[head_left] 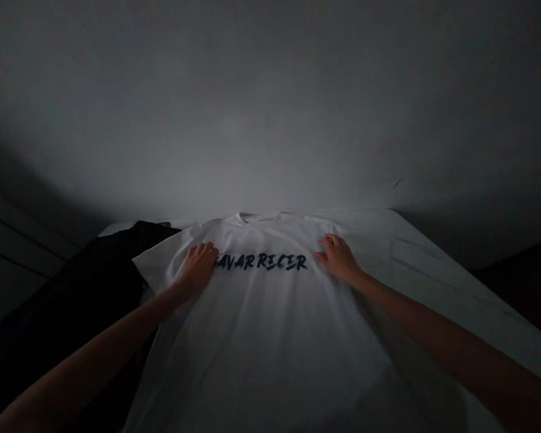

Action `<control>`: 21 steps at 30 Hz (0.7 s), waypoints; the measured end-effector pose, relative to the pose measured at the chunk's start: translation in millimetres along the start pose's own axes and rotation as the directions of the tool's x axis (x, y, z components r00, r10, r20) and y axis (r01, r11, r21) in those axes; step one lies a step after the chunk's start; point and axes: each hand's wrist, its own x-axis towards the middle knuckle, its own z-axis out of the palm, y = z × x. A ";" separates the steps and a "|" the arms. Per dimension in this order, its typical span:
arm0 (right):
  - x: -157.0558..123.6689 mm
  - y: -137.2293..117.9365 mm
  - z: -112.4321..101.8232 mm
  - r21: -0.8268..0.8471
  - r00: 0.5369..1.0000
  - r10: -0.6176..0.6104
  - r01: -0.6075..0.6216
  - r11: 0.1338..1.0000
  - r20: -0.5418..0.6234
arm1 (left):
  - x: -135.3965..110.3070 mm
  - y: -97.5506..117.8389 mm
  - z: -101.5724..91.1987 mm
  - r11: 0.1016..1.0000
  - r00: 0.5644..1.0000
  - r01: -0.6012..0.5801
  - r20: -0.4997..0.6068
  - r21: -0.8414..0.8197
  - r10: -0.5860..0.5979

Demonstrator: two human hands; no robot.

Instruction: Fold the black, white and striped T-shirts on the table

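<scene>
A white T-shirt (261, 325) with dark lettering across the chest lies spread face up on a white-covered surface (415, 252), collar toward the wall. My left hand (199, 263) rests palm down on the shirt just left of the lettering, fingers stretched flat. My right hand (338, 257) lies flat on the shirt just right of the lettering, fingers extended. Neither hand holds anything.
A dark garment (85, 288) lies heaped at the left, partly under the shirt's left sleeve. A bare grey wall (270, 120) rises right behind the surface. The room is dim, and the surface's right edge falls off into shadow.
</scene>
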 end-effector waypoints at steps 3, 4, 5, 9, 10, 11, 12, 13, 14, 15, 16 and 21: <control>-81.0 16.2 -10.1 0.027 0.999 0.029 -0.029 0.999 -0.022 | -93.4 -4.0 -8.4 0.998 0.999 0.024 -0.021 -0.061 -0.025; -106.0 20.1 -16.2 0.037 0.998 0.049 -0.048 0.998 -0.027 | -122.7 -4.8 -10.8 0.995 0.997 0.069 -0.026 -0.074 -0.071; -129.2 22.6 -23.6 0.049 0.996 0.079 -0.078 0.996 -0.027 | -149.7 -4.8 -13.0 0.989 0.992 0.119 -0.032 -0.087 -0.122; -203.0 15.0 -60.3 0.140 0.952 0.302 -0.307 0.941 0.057 | -230.1 4.6 -19.2 0.940 0.956 0.278 -0.037 -0.200 -0.291; -217.7 8.4 -69.4 0.167 0.925 0.363 -0.378 0.911 0.114 | -243.2 8.6 -19.9 0.924 0.946 0.306 -0.036 -0.231 -0.322; -231.3 0.3 -77.6 0.188 0.894 0.411 -0.441 0.877 0.180 | -253.6 12.7 -20.2 0.906 0.934 0.336 -0.034 -0.258 -0.356; -243.8 -9.1 -84.7 0.199 0.861 0.447 -0.495 0.846 0.241 | -261.7 16.9 -20.2 0.887 0.921 0.364 -0.031 -0.282 -0.388; -255.4 -19.2 -90.3 0.201 0.831 0.475 -0.538 0.819 0.288 | -267.5 21.2 -20.1 0.868 0.908 0.389 -0.031 -0.307 -0.417; -266.1 -29.7 -94.4 0.195 0.808 0.497 -0.568 0.799 0.317 | -271.3 25.5 -20.0 0.849 0.896 0.411 -0.025 -0.333 -0.443; -275.9 -40.0 -97.1 0.186 0.795 0.513 -0.585 0.789 0.324 | -273.3 29.8 -20.1 0.828 0.884 0.430 -0.019 -0.360 -0.468; -284.6 -49.5 -98.6 0.178 0.791 0.524 -0.591 0.786 0.315 | -273.9 34.1 -20.6 0.808 0.873 0.446 -0.012 -0.384 -0.488; -312.7 -66.2 -100.7 0.141 0.814 0.536 -0.571 0.809 0.224 | -264.0 48.0 -30.0 0.768 0.867 0.477 0.086 -0.427 -0.490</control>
